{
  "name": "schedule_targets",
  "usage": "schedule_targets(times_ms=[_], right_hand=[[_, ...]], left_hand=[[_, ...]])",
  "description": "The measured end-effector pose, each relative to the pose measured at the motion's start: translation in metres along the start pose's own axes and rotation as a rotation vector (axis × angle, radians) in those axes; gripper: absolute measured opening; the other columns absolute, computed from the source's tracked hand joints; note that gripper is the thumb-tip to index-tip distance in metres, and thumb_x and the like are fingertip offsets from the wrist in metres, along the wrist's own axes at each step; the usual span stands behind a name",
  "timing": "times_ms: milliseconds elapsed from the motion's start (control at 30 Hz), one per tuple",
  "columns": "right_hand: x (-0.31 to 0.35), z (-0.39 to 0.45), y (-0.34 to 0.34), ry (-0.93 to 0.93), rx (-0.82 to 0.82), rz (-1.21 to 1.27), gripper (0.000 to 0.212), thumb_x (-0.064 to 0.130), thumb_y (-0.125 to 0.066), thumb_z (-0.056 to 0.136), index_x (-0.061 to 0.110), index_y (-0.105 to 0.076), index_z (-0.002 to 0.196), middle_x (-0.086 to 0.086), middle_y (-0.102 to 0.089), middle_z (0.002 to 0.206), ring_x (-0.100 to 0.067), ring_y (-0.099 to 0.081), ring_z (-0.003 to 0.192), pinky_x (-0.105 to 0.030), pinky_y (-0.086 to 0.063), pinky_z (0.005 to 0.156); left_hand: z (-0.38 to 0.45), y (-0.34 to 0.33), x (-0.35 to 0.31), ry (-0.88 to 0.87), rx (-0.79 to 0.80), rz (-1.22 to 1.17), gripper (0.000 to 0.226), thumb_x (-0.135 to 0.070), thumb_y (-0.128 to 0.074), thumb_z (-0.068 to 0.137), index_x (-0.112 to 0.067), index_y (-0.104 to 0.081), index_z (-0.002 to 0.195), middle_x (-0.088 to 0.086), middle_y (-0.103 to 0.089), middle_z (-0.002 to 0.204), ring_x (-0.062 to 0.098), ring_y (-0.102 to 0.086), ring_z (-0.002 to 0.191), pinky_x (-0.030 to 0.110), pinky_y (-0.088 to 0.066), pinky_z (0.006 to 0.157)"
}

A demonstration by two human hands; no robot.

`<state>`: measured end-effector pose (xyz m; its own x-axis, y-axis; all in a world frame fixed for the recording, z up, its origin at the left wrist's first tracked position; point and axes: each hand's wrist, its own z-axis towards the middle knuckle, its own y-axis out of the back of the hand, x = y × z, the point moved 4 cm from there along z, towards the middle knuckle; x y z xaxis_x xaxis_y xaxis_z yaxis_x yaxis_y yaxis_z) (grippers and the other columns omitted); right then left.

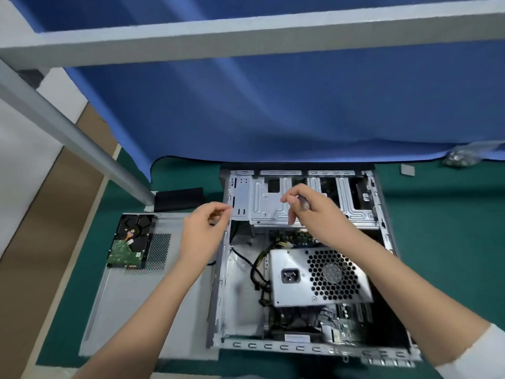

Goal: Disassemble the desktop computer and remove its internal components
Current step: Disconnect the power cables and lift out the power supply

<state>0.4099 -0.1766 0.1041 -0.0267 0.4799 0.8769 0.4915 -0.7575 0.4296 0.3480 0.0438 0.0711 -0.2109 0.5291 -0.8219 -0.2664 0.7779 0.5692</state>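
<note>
Computer case (300, 269) lies open at centre-right of frame, power supply (319, 277) loose on the board. My right hand (308, 212) pinches a screwdriver (304, 201) over the drive cage (273, 203); left hand (203, 228), fingers loosely curled, holds nothing I can see. Risk: the tip slips, or a screw drops among the cables (257, 269). Left: hard drive (131, 242) on the side panel (131, 296). Green mat (437, 214); blue cloth (273, 105) behind.

Single head view; looks forward and steeply down from above; close over the open case (300, 255) on the table (437, 214).

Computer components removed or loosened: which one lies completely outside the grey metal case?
The black hard drive with the green circuit board. It rests on the detached grey side panel, left of the case, while the silver power supply sits inside.
</note>
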Motion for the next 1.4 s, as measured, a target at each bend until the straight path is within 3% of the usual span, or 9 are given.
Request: schedule_targets(times_ms=[133,267,367,467,633,900,1000,1200,1400], right_hand=[[0.002,-0.046,0.001,-0.008,-0.03,0.194,0.02,0.034,-0.042,0.099,0.026,-0.058,0.091,0.005,-0.063,0.061,-0.017,-0.049,0.056,-0.034,-0.044,0.057],[-0.007,-0.078,-0.002,-0.015,-0.068,0.28,0.027,0.038,-0.043,0.096,0.021,-0.063,0.091,0.003,-0.055,0.056,-0.005,-0.047,0.05,-0.018,-0.038,0.053],[-0.016,-0.091,-0.005,-0.029,-0.048,0.283,0.036,0.049,-0.042,0.091,0.024,-0.067,0.09,0.003,-0.046,0.055,-0.005,-0.042,0.051,-0.014,-0.037,0.055],[-0.022,-0.099,-0.005,-0.03,-0.03,0.255,0.03,0.042,-0.045,0.095,0.027,-0.069,0.086,0.002,-0.046,0.056,-0.006,-0.044,0.054,-0.011,-0.039,0.061],[-0.033,-0.108,-0.002,-0.071,0.047,0.194,0.02,0.041,-0.049,0.093,0.032,-0.052,0.076,0.008,-0.049,0.055,-0.011,-0.041,0.052,-0.027,-0.038,0.057],[-0.042,-0.121,-0.001,-0.067,0.079,0.173,0.031,0.06,-0.049,0.083,0.032,-0.045,0.07,0.006,-0.041,0.05,-0.017,-0.033,0.05,-0.034,-0.034,0.054],[-0.042,-0.121,-0.001,-0.08,0.073,0.158,0.032,0.056,-0.05,0.085,0.028,-0.045,0.073,0.0,-0.039,0.053,-0.018,-0.032,0.052,-0.035,-0.033,0.056],[-0.036,-0.122,0.0,-0.054,0.121,-0.01,0.029,0.051,-0.047,0.09,0.025,-0.045,0.077,0.011,-0.042,0.049,-0.006,-0.031,0.046,-0.026,-0.032,0.051],[-0.029,-0.121,0.0,-0.031,0.104,-0.113,0.024,0.054,-0.047,0.09,0.036,-0.044,0.074,0.006,-0.055,0.056,-0.008,-0.04,0.049,-0.025,-0.037,0.053]], left_hand=[[-0.027,-0.021,-0.025,-0.088,0.082,0.014,0.009,-0.021,-0.065,0.088,-0.026,-0.07,0.093,-0.019,-0.065,0.089,-0.006,-0.059,0.082,0.002,-0.041,0.071],[-0.052,-0.044,-0.04,-0.138,0.136,0.006,0.012,-0.02,-0.062,0.09,-0.027,-0.069,0.096,-0.021,-0.06,0.091,-0.003,-0.057,0.085,0.007,-0.042,0.075],[-0.068,-0.056,-0.044,-0.159,0.145,0.022,0.014,-0.021,-0.06,0.091,-0.027,-0.068,0.1,-0.021,-0.059,0.096,0.001,-0.056,0.093,0.016,-0.045,0.083],[-0.084,-0.067,-0.047,-0.153,0.15,0.025,0.017,-0.022,-0.058,0.092,-0.025,-0.066,0.107,-0.016,-0.057,0.105,0.005,-0.053,0.105,0.023,-0.043,0.094],[-0.104,-0.081,-0.05,-0.112,0.106,0.007,0.026,-0.021,-0.052,0.095,-0.023,-0.057,0.12,-0.015,-0.047,0.119,0.003,-0.042,0.118,0.022,-0.034,0.104],[-0.112,-0.092,-0.051,-0.117,0.069,0.015,0.027,-0.023,-0.046,0.097,-0.024,-0.054,0.122,-0.012,-0.038,0.124,0.002,-0.037,0.119,0.005,-0.027,0.094],[-0.112,-0.093,-0.049,-0.125,0.063,0.004,0.026,-0.025,-0.044,0.096,-0.025,-0.054,0.12,-0.013,-0.038,0.122,0.001,-0.039,0.116,0.013,-0.034,0.093],[-0.111,-0.095,-0.048,-0.142,0.051,0.012,0.026,-0.026,-0.044,0.095,-0.025,-0.054,0.12,-0.014,-0.037,0.121,0.001,-0.04,0.114,0.019,-0.039,0.091],[-0.111,-0.094,-0.049,-0.142,0.051,0.012,0.026,-0.025,-0.045,0.095,-0.024,-0.054,0.119,-0.012,-0.038,0.12,0.0,-0.04,0.113,-0.001,-0.027,0.087]])
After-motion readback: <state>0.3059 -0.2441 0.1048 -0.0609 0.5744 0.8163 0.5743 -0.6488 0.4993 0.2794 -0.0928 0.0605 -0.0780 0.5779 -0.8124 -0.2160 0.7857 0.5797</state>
